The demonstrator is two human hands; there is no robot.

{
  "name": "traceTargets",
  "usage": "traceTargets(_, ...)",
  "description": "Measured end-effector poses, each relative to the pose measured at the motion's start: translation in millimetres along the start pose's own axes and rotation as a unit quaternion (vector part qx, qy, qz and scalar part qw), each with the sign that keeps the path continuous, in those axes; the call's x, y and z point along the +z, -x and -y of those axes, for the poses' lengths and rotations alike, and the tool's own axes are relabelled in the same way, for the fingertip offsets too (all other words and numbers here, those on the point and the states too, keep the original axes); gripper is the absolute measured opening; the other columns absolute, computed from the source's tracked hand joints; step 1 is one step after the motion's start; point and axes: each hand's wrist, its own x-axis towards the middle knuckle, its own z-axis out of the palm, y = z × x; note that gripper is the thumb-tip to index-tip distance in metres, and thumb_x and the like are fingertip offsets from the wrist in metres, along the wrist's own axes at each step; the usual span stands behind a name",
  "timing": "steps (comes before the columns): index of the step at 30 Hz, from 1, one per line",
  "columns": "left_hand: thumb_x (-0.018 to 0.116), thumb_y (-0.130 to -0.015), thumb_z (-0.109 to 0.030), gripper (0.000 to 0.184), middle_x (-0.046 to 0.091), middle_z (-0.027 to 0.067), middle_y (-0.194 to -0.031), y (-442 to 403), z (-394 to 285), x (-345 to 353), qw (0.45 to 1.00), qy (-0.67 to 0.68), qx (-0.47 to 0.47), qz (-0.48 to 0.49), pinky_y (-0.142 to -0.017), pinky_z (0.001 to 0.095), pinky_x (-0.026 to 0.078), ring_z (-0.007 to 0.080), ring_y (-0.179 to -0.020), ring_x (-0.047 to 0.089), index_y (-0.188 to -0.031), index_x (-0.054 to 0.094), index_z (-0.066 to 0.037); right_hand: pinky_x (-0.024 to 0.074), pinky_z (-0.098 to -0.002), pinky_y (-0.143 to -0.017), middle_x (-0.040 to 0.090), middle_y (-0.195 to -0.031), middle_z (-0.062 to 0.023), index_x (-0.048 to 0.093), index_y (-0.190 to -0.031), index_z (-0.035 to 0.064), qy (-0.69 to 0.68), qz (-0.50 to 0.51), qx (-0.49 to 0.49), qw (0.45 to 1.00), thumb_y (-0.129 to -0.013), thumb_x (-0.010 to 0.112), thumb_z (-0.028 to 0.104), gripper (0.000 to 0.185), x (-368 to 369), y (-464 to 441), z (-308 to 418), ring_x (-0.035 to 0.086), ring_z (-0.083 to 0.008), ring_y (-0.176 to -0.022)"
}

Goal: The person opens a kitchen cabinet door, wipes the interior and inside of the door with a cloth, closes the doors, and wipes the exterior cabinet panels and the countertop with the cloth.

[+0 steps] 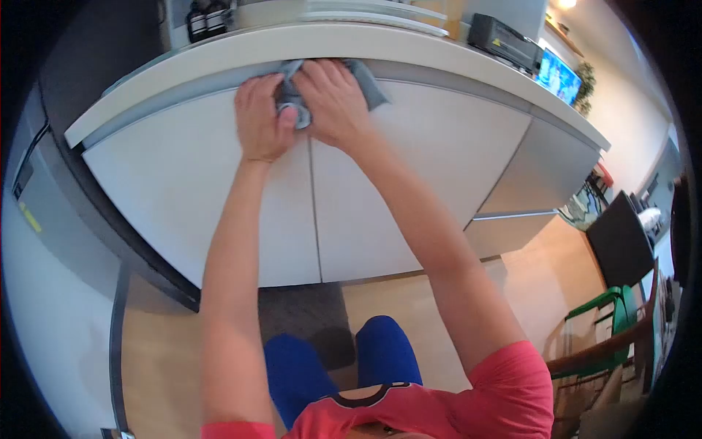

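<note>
A grey-blue cloth (pixel 371 86) is bunched against the top edge of the white cabinet doors (pixel 219 175), just under the countertop. My right hand (pixel 333 99) presses on the cloth with curled fingers, and one corner sticks out to its right. Close beside it, my left hand (pixel 259 121) has its fingers bent at the door's upper edge and its thumb against a pale, rounded bit (pixel 302 115). Whether that bit is folded cloth or a separate thing, I cannot tell. Both hands' fingertips are partly hidden.
Above the doors runs the white countertop (pixel 351 40), bearing a white rack (pixel 376 16) and a black appliance (pixel 504 42). A dark mat (pixel 307 314) lies by my legs. To the right are a green chair (pixel 621 318) and a dark chair (pixel 621 238).
</note>
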Motion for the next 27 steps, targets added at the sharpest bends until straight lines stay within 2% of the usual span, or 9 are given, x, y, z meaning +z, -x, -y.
traceTargets(4, 0.037, -0.089, -0.039, 0.047, 0.052, 0.0127, -0.114, 1.4, 2.1, -1.3, 1.0, -0.022, 0.006, 0.018, -0.098, 0.0424, 0.027, 0.0322, -0.109, 0.043, -0.117, 0.047, -0.002, 0.0351, -0.0458, -0.095, 0.054, -0.11, -0.0181, 0.055, -0.102, 0.0008, 0.05, 0.016, -0.033, 0.998, -0.055, 0.065, 0.01, 0.049, -39.1, 37.9, -47.2, 0.047, -0.0343, -0.109)
traceTargets(7, 0.039, -0.087, -0.039, 0.047, 0.054, 0.0121, -0.112, 0.9, 2.2, -1.6, 1.0, -0.02, 0.009, 0.008, -0.097, 0.0433, 0.028, 0.0317, -0.107, 0.045, -0.117, 0.047, -0.003, 0.0369, -0.0455, -0.094, 0.057, -0.102, -0.0178, 0.057, -0.097, 0.0025, 0.132, -0.06, 0.042, 0.988, -0.055, 0.067, 0.012, 0.044, -89.4, 102.0, -120.2, 0.052, -0.0352, -0.101)
traceTargets(12, 0.04, -0.085, -0.041, 0.049, 0.053, 0.012, -0.112, 0.1, -1.4, -1.6, 1.0, -0.025, 0.001, 0.014, -0.098, 0.0431, 0.026, 0.0312, -0.107, 0.045, -0.118, 0.047, -0.004, 0.0297, -0.0475, -0.099, 0.048, -0.117, -0.0229, 0.05, -0.107, -0.0029, 0.356, -0.101, 0.208, 0.905, -0.07, 0.062, 0.017, 0.044, -183.4, 195.7, -241.1, 0.041, -0.0397, -0.114)
traceTargets(16, 0.04, -0.085, -0.041, 0.05, 0.053, 0.0124, -0.112, 1.4, -0.8, -0.8, 0.999, -0.046, 0.02, 0.018, -0.099, 0.0435, 0.026, 0.0305, -0.108, 0.045, -0.119, 0.046, -0.005, 0.0253, -0.0465, -0.103, 0.041, -0.126, -0.0244, 0.048, -0.111, -0.0045, 0.356, -0.198, 0.292, 0.865, -0.072, 0.059, 0.014, 0.044, -158.0, 184.5, -226.0, 0.034, -0.0394, -0.121)
traceTargets(18, 0.04, -0.085, -0.041, 0.05, 0.052, 0.0126, -0.113, 0.1, -2.2, -1.7, 0.997, -0.064, 0.022, 0.023, -0.099, 0.0437, 0.026, 0.0301, -0.109, 0.046, -0.119, 0.046, -0.005, 0.0199, -0.0466, -0.105, 0.035, -0.132, -0.0275, 0.048, -0.112, -0.0062, 0.216, -0.279, 0.312, 0.882, -0.074, 0.057, 0.019, 0.047, -111.2, 158.4, -168.3, 0.03, -0.0401, -0.125)
traceTargets(21, 0.039, -0.086, -0.041, 0.05, 0.052, 0.0124, -0.113, 0.3, 1.3, -0.2, 0.998, -0.045, 0.033, 0.016, -0.099, 0.0433, 0.026, 0.0295, -0.11, 0.045, -0.12, 0.045, -0.005, 0.0178, -0.0509, -0.105, 0.028, -0.137, -0.0287, 0.047, -0.113, -0.007, 0.172, -0.127, 0.224, 0.951, -0.066, 0.059, 0.014, 0.053, -36.3, 132.1, -71.8, 0.025, -0.0417, -0.128)
traceTargets(23, 0.038, -0.087, -0.039, 0.048, 0.052, 0.0109, -0.115, 3.6, 8.4, 2.8, 0.997, -0.05, 0.047, 0.021, -0.099, 0.042, 0.025, 0.0292, -0.111, 0.044, -0.12, 0.046, -0.005, 0.0184, -0.0468, -0.106, 0.033, -0.136, -0.022, 0.047, -0.118, -0.001, 0.1, 0.121, 0.204, 0.966, -0.063, 0.059, 0.013, 0.058, -32.0, 109.3, -15.1, 0.026, -0.0363, -0.13)
traceTargets(26, 0.037, -0.088, -0.038, 0.047, 0.053, 0.0098, -0.114, 0.3, 2.7, 1.3, 0.998, -0.042, 0.023, 0.027, -0.099, 0.0412, 0.024, 0.0289, -0.111, 0.043, -0.119, 0.046, -0.005, 0.012, -0.0477, -0.108, 0.037, -0.136, -0.0115, 0.043, -0.127, 0.0113, 0.08, 0.109, -0.031, 0.99, -0.057, 0.067, 0.022, 0.074, -9.5, 142.3, -25.8, 0.028, -0.025, -0.13)
traceTargets(27, 0.037, -0.088, -0.039, 0.047, 0.053, 0.0096, -0.114, 0.9, 2.2, 0.8, 0.999, -0.039, 0.01, 0.031, -0.099, 0.0409, 0.024, 0.0289, -0.111, 0.043, -0.119, 0.047, -0.005, 0.0109, -0.0493, -0.107, 0.038, -0.135, -0.0127, 0.042, -0.128, 0.0108, 0.067, 0.261, 0.083, 0.959, -0.058, 0.067, 0.023, 0.075, -26.4, 140.0, -36.4, 0.028, -0.0269, -0.13)
